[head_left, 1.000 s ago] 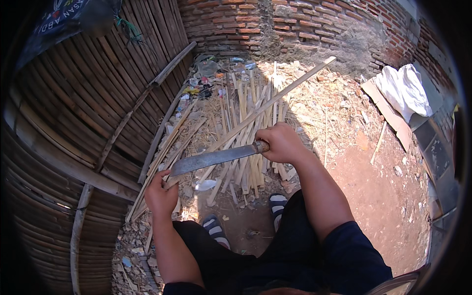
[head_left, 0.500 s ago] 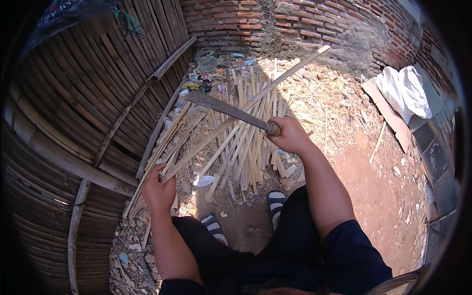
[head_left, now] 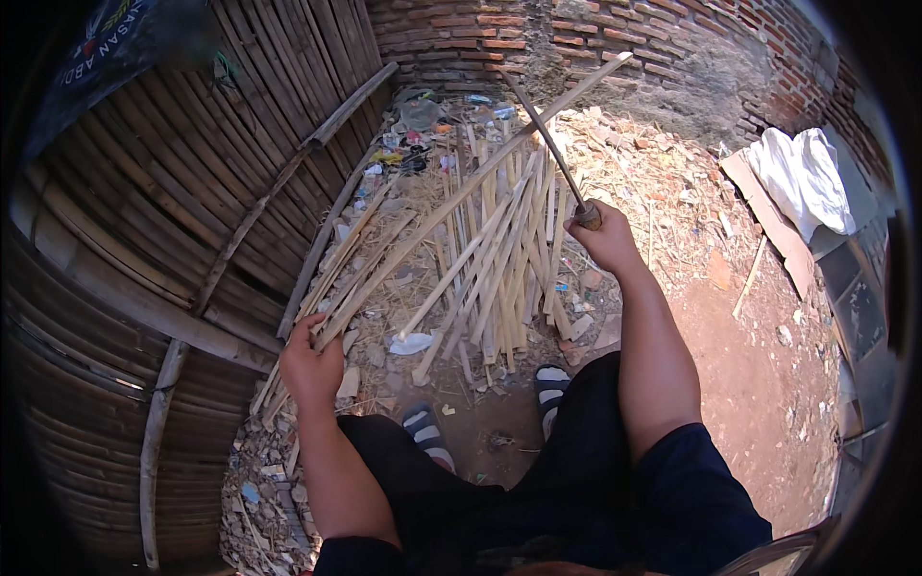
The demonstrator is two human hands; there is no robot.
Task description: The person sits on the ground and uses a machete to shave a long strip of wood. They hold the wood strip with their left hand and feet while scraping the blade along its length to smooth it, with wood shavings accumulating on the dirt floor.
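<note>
My left hand [head_left: 313, 363] is closed round the near end of a long bamboo strip [head_left: 420, 233], which slants up and away to the right. In my right hand [head_left: 607, 238] is the handle of a machete [head_left: 554, 146], its blade seen nearly edge-on and pointing away to the upper left. The blade crosses the strip near its far end; whether they touch I cannot tell. Below both lies a loose pile of split bamboo strips [head_left: 499, 278] on the ground. More thin strips [head_left: 351, 252] lie to the left, close to my left hand.
A bamboo slat wall [head_left: 125, 221] closes the left side, and a brick wall [head_left: 451, 38] stands at the back. To the right are a brown board [head_left: 768, 221] and a white sack [head_left: 802, 182]. Rubble and litter [head_left: 413, 125] cover the ground. My sandalled feet [head_left: 426, 434] stand before the pile.
The machete has swung from pointing left to pointing away, its blade now farther along the strip. My right hand has moved right and slightly away. The left hand still holds the strip.
</note>
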